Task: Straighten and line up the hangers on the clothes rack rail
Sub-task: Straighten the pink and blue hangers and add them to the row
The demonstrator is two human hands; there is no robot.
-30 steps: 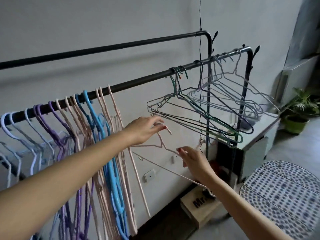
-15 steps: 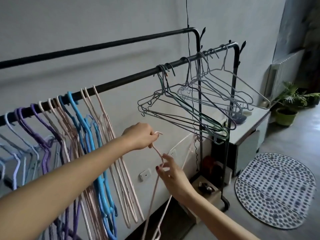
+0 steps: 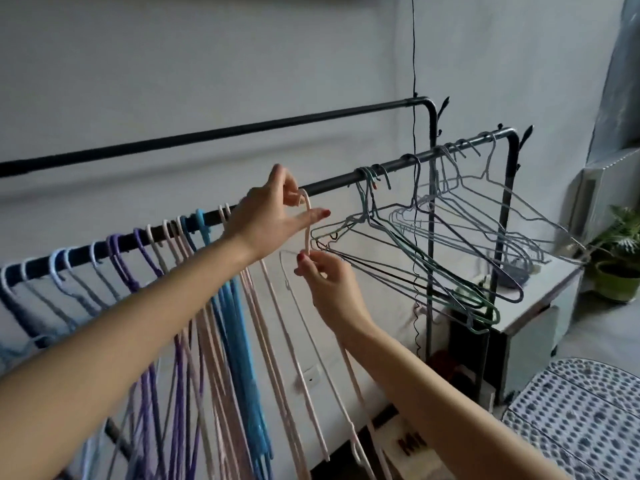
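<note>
The pale pink hanger [image 3: 307, 233] is off the rail and held up just near of it, its hook at the level of the front rail [image 3: 332, 183], in the gap between the tidy coloured hangers on the left and the wire ones on the right. Its body hangs down and near, edge-on to the camera. The left hand [image 3: 273, 216] pinches the top of the hook between thumb and fingers, the other fingers loosely spread. The right hand [image 3: 323, 273] pinches the neck just below, fingers curled round the thin stem.

To do this step well, I judge the hook should go over the rail with its opening facing the same way as the pink hangers [image 3: 225, 211] already hanging just to the left, then slide left until it sits beside them. The right hand can steady the neck so the body does not swing into the wire hangers [image 3: 408, 258], whose lower bars reach close to the right hand and could snag. Let the hook seat fully before letting go.

Left of the pink ones hang blue hangers [image 3: 201, 220], then purple hangers [image 3: 117, 244], closely spaced. The far rail [image 3: 242, 133] carries nothing visible. A potted plant [image 3: 620, 258] stands at far right
</note>
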